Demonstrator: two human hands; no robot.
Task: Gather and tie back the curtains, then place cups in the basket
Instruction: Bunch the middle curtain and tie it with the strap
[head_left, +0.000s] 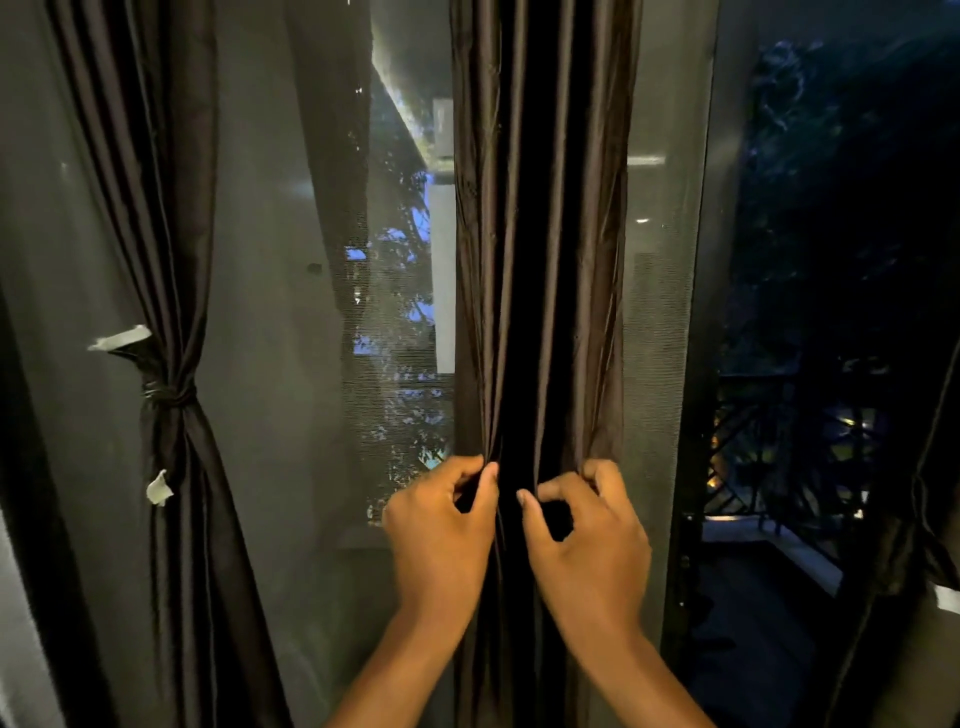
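Head view | dark brown pleated satin curtain (540, 260) hangs at centre before grey mesh window screen (291, 312) | left hand (441, 525) pinches its left folds | right hand (587, 540) pinches its right folds | second dark brown curtain (171, 260) at left, bound by knotted dark tie-back (169, 397).

Two bare arms come up from the bottom of the view. The left hand (441, 525) and the right hand (587, 540) have nothing on them: no gloves and no rings that can be seen. Both wrists are bare, with no watch or band. No sleeve shows on either forearm, though the light is dim, so small things may be missed.
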